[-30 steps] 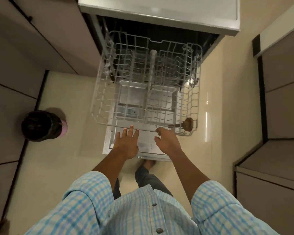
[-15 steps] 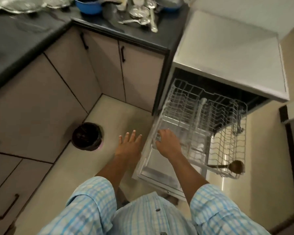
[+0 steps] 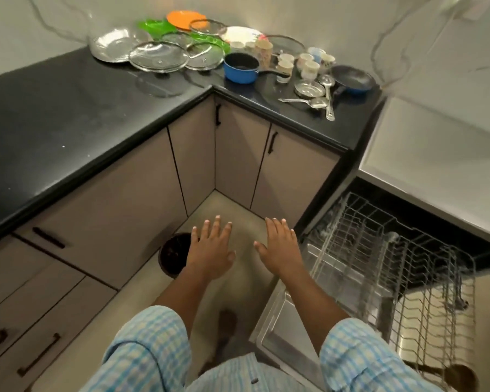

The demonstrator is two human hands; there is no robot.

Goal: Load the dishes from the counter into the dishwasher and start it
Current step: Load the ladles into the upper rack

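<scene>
The dishwasher stands open at the right with its wire rack [image 3: 393, 267] pulled out over the lowered door [image 3: 283, 321]. A wooden spoon [image 3: 461, 374] lies at the rack's near corner. Dishes crowd the far corner of the black counter [image 3: 68, 131]: glass lids [image 3: 159, 56], a blue saucepan [image 3: 241, 67], a dark frying pan [image 3: 351, 79], cups [image 3: 309, 65], steel ladles [image 3: 326, 94], and orange and green plates [image 3: 184, 19]. My left hand [image 3: 211, 251] and right hand [image 3: 279, 247] hover over the floor, fingers spread, holding nothing, left of the rack.
A dark round bin [image 3: 173, 254] sits on the floor by the lower cabinets, partly behind my left hand. Cabinet doors with black handles [image 3: 272, 141] run under the counter. A white worktop [image 3: 436, 154] lies above the dishwasher.
My right hand has let go of the rack and both hands have come away to the left. The view has swung up and left, bringing the counter dishes into sight.
</scene>
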